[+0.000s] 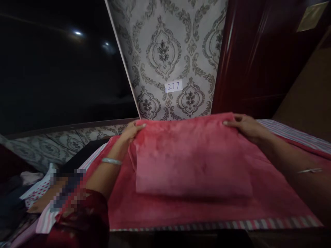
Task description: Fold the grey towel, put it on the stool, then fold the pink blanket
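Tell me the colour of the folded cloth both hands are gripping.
The folded cloth is pinkish red, plain; the head view shows it.

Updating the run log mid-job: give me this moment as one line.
left hand: grips far-left corner of folded pink towel | right hand: grips far-right corner | towel: lies on pink cloth | wall: label 277

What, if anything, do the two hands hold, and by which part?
The folded pink cloth, by its far upper corners: the left hand has a grip on the left corner, the right hand on the right one.
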Demonstrator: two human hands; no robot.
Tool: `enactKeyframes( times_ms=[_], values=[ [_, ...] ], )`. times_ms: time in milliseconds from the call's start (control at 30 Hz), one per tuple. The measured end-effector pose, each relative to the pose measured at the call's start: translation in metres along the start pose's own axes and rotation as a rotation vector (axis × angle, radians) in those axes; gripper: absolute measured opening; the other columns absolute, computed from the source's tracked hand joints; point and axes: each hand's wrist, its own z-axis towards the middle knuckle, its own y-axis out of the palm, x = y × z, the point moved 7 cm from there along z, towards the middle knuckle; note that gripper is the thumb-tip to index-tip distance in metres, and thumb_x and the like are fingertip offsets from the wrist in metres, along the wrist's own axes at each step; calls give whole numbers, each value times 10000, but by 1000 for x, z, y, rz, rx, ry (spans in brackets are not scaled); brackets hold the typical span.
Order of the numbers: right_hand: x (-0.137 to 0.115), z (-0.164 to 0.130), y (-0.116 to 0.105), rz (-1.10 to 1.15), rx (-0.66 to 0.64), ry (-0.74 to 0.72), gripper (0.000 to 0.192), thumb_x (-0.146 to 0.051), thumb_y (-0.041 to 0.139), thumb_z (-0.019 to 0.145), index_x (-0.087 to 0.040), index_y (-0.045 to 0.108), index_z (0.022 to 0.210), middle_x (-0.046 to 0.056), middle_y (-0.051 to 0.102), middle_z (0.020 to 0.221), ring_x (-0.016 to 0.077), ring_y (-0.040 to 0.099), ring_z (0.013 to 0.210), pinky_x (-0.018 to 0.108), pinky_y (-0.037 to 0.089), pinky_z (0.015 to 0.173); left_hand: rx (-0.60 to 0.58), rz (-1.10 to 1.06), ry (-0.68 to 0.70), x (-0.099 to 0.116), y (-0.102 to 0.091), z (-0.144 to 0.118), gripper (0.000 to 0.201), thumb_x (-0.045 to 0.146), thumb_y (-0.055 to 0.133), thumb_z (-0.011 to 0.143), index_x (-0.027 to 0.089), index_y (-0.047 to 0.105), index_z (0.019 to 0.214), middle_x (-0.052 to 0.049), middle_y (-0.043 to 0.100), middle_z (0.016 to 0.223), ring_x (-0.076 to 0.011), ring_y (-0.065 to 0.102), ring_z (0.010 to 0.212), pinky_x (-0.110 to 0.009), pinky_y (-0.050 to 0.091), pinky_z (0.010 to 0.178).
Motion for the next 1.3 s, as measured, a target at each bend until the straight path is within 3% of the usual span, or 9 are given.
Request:
enactKeyframes(
  times_ms=[133, 233, 300, 400, 500, 567, 767, 1067, 1300],
  values=[
    [-92, -17, -29, -229, 207, -475, 488, -242, 740, 823, -282, 569, 1278, 39, 674, 1213, 204, 647, 1066, 318, 532, 911, 119, 275, 531, 104, -21, -18, 395, 292, 756, 671, 183, 648, 1034, -13, 649, 935, -156, 609, 814, -300, 538, 796],
    [-89, -48, -31, -516, 312, -703, 632, -288, 713, 816, -347, 458, 1392, 74, 583, 1375, 303, 585, 1229, 404, 506, 998, 142, 656, 838, 120, -14, -56, 452, 212, 637, 768, 192, 619, 1219, -60, 626, 1139, -218, 592, 1053, -384, 492, 991],
    [-46, -69, -24, -620, 289, -774, 526, -273, 660, 798, -341, 505, 1295, 96, 594, 1338, 336, 564, 1243, 468, 479, 1055, 131, 857, 924, 84, -7, -83, 470, 158, 572, 793, 193, 599, 1261, -84, 605, 1163, -251, 570, 1116, -425, 473, 1024],
    [44, -103, -6, -660, 123, -882, 293, -304, 577, 786, -287, 555, 1078, 126, 668, 1090, 346, 628, 1065, 535, 518, 971, -20, 994, 829, -15, 3, -119, 490, 78, 533, 742, 196, 614, 1210, -109, 598, 1136, -271, 581, 1085, -425, 511, 955],
    [118, -134, 11, -715, -108, -884, 309, -250, 549, 762, -249, 586, 1068, 115, 674, 1074, 330, 637, 1048, 530, 528, 942, -222, 1017, 657, -108, 12, -154, 480, 48, 498, 742, 208, 634, 1172, -105, 605, 1089, -258, 595, 1048, -406, 531, 922],
    [140, -145, 14, -752, -157, -839, 374, -212, 544, 755, -243, 603, 1123, 113, 667, 1133, 331, 618, 1109, 537, 508, 978, -224, 1013, 620, -137, 12, -170, 469, 52, 500, 761, 203, 625, 1187, -115, 598, 1129, -263, 586, 1083, -419, 525, 946],
    [138, -154, 8, -790, -81, -840, 503, -229, 550, 833, -251, 538, 1335, 122, 635, 1211, 333, 595, 1146, 542, 506, 991, -30, 983, 603, -141, 1, -175, 610, 95, 597, 746, 172, 502, 1343, -172, 474, 1383, -318, 492, 1308, -491, 456, 1085],
    [143, -161, 9, -804, -95, -797, 690, -258, 512, 861, -387, 390, 1528, 116, 545, 1301, 340, 648, 1064, 453, 613, 723, 39, 733, 345, -149, -11, -173, 647, 125, 591, 677, 181, 521, 1318, -134, 598, 1301, -296, 567, 1242, -476, 441, 1097],
    [128, -168, 1, -709, -59, -631, 594, -444, 507, 935, -545, 377, 1506, 58, 573, 1360, 435, 580, 1212, 641, 546, 961, 88, 210, -17, -156, -17, -181, 503, 278, 588, 658, 198, 595, 1155, -63, 693, 1050, -240, 660, 975, -356, 516, 906]
  ],
)
